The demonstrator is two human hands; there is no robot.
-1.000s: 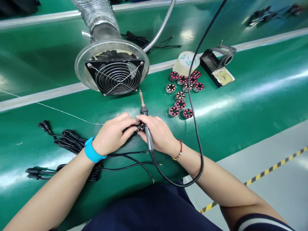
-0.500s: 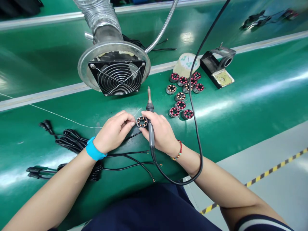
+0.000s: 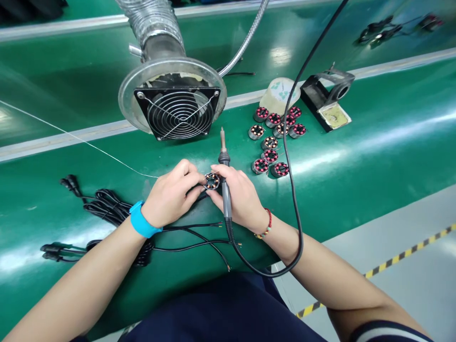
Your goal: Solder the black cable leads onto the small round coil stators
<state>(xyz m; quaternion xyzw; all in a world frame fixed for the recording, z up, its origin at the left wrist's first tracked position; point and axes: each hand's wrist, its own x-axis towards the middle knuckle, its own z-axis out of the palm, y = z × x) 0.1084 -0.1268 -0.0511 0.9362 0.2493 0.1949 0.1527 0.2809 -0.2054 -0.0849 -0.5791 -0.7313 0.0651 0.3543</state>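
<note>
My right hand (image 3: 244, 197) is closed around a soldering iron (image 3: 227, 199), its tip pointing away from me. Between the thumb and forefinger of that hand sits a small motor stator (image 3: 213, 181), a ring with copper windings facing up. My left hand (image 3: 173, 192) is pinched, with its fingertips against the left side of the stator. A thin solder wire (image 3: 87, 142) runs in from the far left and passes under the left hand; its end is mostly hidden by the fingers. The iron's tip stays clear of the stator.
A fume extractor fan (image 3: 183, 114) stands ahead. Several wound stators (image 3: 270, 156) are grouped right of the iron, near a roll of tape (image 3: 280, 95) and an iron stand (image 3: 327, 102). Black cables (image 3: 107, 206) lie at left. The iron's cord (image 3: 294, 190) crosses my right forearm.
My left fingers have moved right and up against the stator. The wire end that stuck up between the hands is now mostly hidden. The view has shifted slightly.
</note>
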